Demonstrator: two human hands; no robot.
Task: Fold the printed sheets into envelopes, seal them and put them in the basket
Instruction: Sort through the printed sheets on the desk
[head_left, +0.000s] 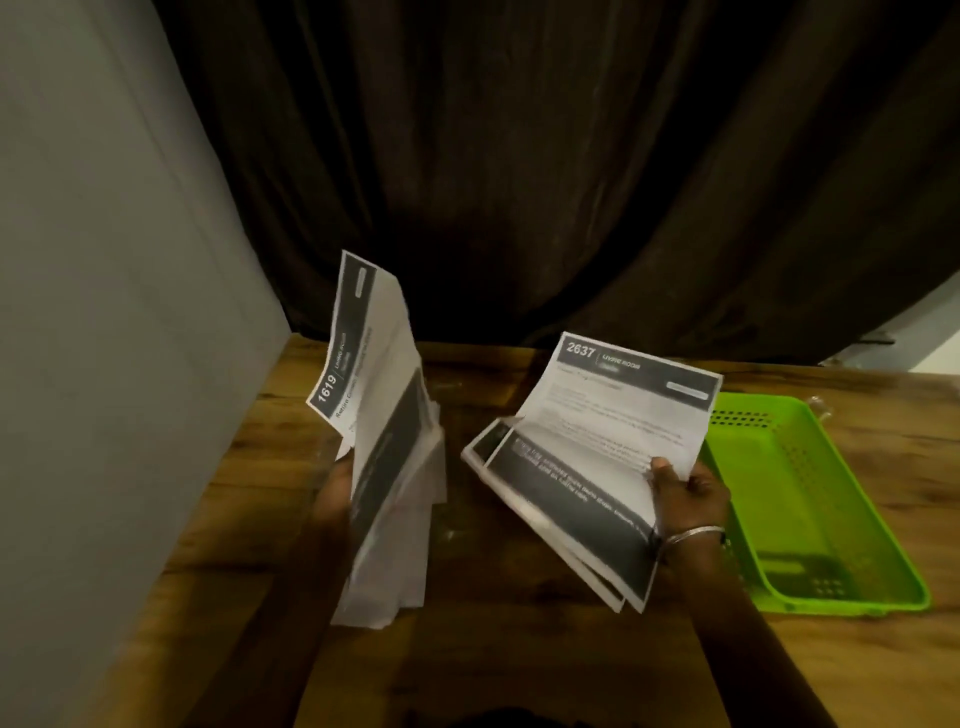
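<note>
My left hand holds a thick stack of printed sheets upright above the table's left side; the top sheet reads 1619, and the stack hides most of the hand. My right hand, with a bangle on the wrist, grips a smaller bunch of printed sheets by its right edge, thumb on top. The top sheet there reads 2637 and has black bands across head and foot. A bright green perforated basket sits on the table to the right of my right hand.
The wooden table runs under both hands. A grey wall panel closes the left side and a dark curtain hangs behind the table's far edge.
</note>
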